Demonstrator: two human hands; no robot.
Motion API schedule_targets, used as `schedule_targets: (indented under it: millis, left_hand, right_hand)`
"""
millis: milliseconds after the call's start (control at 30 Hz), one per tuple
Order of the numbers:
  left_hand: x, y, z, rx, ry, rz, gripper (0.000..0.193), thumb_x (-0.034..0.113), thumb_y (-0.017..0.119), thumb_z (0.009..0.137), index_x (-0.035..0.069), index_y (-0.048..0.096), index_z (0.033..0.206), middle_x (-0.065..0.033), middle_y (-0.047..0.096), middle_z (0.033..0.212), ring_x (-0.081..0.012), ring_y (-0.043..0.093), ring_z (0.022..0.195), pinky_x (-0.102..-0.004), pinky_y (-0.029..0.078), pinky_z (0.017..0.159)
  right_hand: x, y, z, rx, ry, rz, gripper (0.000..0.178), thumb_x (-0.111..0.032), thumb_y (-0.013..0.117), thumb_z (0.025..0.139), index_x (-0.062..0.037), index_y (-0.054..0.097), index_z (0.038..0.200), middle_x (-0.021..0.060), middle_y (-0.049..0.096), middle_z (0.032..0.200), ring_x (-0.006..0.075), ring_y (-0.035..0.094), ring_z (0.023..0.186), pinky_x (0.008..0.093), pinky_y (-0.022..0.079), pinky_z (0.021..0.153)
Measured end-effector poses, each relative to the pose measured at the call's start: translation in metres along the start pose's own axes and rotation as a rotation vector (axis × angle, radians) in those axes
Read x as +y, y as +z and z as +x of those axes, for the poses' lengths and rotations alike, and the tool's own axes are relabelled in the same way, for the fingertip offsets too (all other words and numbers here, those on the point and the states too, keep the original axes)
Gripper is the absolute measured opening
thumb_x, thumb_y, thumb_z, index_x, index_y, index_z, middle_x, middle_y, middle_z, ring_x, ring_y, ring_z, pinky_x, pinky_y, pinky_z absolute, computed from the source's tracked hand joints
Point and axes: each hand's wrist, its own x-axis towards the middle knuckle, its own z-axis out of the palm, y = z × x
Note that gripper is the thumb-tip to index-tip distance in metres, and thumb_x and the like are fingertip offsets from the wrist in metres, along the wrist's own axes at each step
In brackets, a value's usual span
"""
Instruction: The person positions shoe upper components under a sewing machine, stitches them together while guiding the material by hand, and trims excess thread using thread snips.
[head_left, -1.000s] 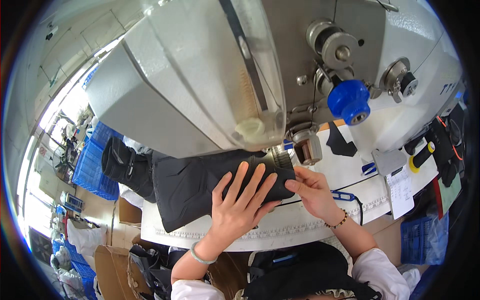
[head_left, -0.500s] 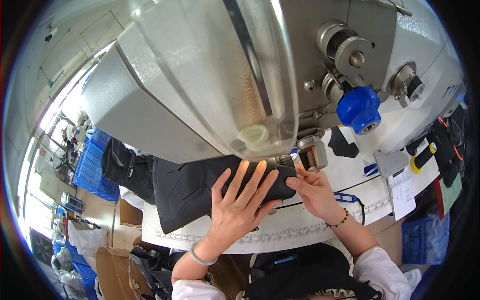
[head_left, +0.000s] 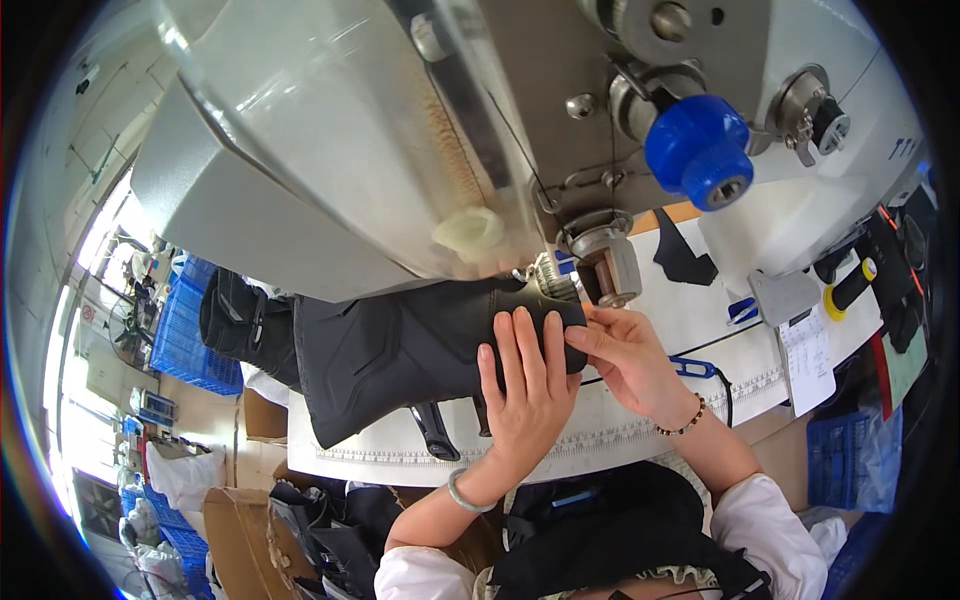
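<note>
A black moulded, leather-like workpiece with raised lines lies across the white bed of a sewing machine, its right end near the machine's needle area. My left hand is open, its fingers laid flat on the piece close to that right end. At the right edge, my right hand pinches the piece between thumb and fingers. Just above the hands are the toothed metal part and a bobbin-like metal fitting. The needle tip cannot be made out.
Overhead looms the grey machine head with a blue knob. On the table are a black scrap, blue-handled snips and a yellow-ended thread spool. Blue crates and a cardboard box stand at left.
My left hand has slid right along the workpiece, toward its right end. A black lever-like part now shows below the piece. The machine head looks shifted left and upward in view.
</note>
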Motion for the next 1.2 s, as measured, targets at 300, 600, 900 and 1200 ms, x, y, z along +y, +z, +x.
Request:
schedule_targets:
  millis: [300, 600, 900, 1200]
  left_hand:
    - [0.002, -0.011, 0.007, 0.005, -0.015, -0.141, 0.074, 0.025, 0.065, 0.057, -0.008, 0.046, 0.121, -0.0258, 0.040, 0.129, -0.0379, 0.038, 0.123, -0.0456, 0.029, 0.102]
    - [0.000, -0.041, 0.016, -0.130, -0.051, -0.401, 0.063, 0.015, 0.061, 0.064, -0.010, 0.046, 0.120, -0.0240, 0.044, 0.125, -0.0390, 0.037, 0.122, -0.0447, 0.031, 0.100]
    - [-0.141, -0.057, -0.006, 0.165, -0.925, -0.462, 0.035, 0.027, 0.055, 0.088, -0.003, 0.056, 0.107, -0.0169, 0.058, 0.097, -0.0266, 0.054, 0.091, -0.0353, 0.039, 0.085]
    - [-0.141, -0.053, -0.016, 0.288, -0.826, -0.547, 0.027, 0.022, 0.061, 0.085, -0.003, 0.056, 0.093, -0.0083, 0.059, 0.079, -0.0165, 0.053, 0.073, -0.0274, 0.041, 0.073]
  right_hand:
    - [-0.008, 0.000, -0.002, -0.041, 0.016, 0.018, 0.027, -0.010, 0.059, 0.086, 0.0016, 0.054, 0.110, 0.0032, 0.061, 0.098, 0.0061, 0.054, 0.087, 0.0216, 0.043, 0.075]
    - [-0.005, 0.000, 0.002, -0.090, -0.010, -0.092, 0.028, -0.013, 0.060, 0.086, 0.0021, 0.057, 0.110, 0.0024, 0.062, 0.095, 0.0041, 0.055, 0.086, 0.0186, 0.044, 0.073]
    - [-0.007, -0.003, 0.004, -0.126, -0.030, -0.113, 0.028, -0.015, 0.059, 0.087, 0.0028, 0.057, 0.109, 0.0019, 0.061, 0.096, 0.0038, 0.054, 0.086, 0.0189, 0.044, 0.074]
    - [-0.004, -0.006, 0.007, -0.103, -0.015, -0.150, 0.027, -0.015, 0.058, 0.088, 0.0023, 0.057, 0.109, 0.0005, 0.061, 0.095, 0.0025, 0.053, 0.084, 0.0173, 0.043, 0.072]
